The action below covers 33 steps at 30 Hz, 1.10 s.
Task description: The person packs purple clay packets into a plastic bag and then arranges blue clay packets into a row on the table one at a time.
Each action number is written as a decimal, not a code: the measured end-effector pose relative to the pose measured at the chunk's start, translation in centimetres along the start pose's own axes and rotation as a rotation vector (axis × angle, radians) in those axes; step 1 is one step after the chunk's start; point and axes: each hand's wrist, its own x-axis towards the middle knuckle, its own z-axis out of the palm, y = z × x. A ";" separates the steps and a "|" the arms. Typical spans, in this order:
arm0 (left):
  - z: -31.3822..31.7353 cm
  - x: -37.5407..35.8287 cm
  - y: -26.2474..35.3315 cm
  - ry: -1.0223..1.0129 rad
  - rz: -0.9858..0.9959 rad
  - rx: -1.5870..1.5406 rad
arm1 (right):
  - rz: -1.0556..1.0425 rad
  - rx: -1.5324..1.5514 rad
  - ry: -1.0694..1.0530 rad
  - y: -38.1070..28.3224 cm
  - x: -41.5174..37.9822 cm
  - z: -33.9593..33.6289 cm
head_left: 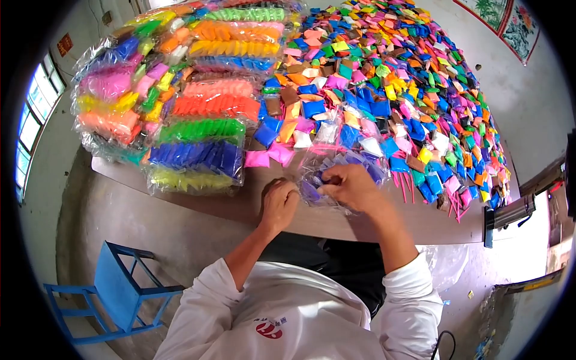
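My right hand (348, 187) is over a clear plastic bag (309, 180) with purple packets in it, near the table's front edge. Its thumb and fingers are bent together at the bag's middle; what they pinch is too small to tell. Just left of that bag, my left hand (279, 203) rests by the table edge with its fingers curled in, and their tips are hard to see. Pink packets (258, 159) lie beyond my left hand. A clear bag with silvery-white contents (327, 133) lies behind the purple one.
Stacked bags of coloured packets (195, 157) cover the table's left side. A large heap of loose packets (414, 90) fills the right, with pink sticks (403, 187) at its front. A blue chair (117, 288) stands at lower left. A metal bracket (510, 213) is at the table's right end.
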 end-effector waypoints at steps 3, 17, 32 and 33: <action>0.0 -0.2 -0.2 0.002 0.009 0.012 | -0.112 -0.203 -0.044 0.4 0.4 2.3; -0.1 -0.1 -0.2 -0.012 -0.034 -0.051 | 0.144 0.241 0.358 0.1 -3.7 -9.8; 0.0 -0.1 -0.8 -0.019 -0.031 -0.033 | 0.040 -0.592 0.073 -0.2 -1.0 -6.6; 0.0 0.0 -0.8 -0.014 -0.032 -0.034 | 0.037 -0.596 0.070 0.4 -0.6 -6.7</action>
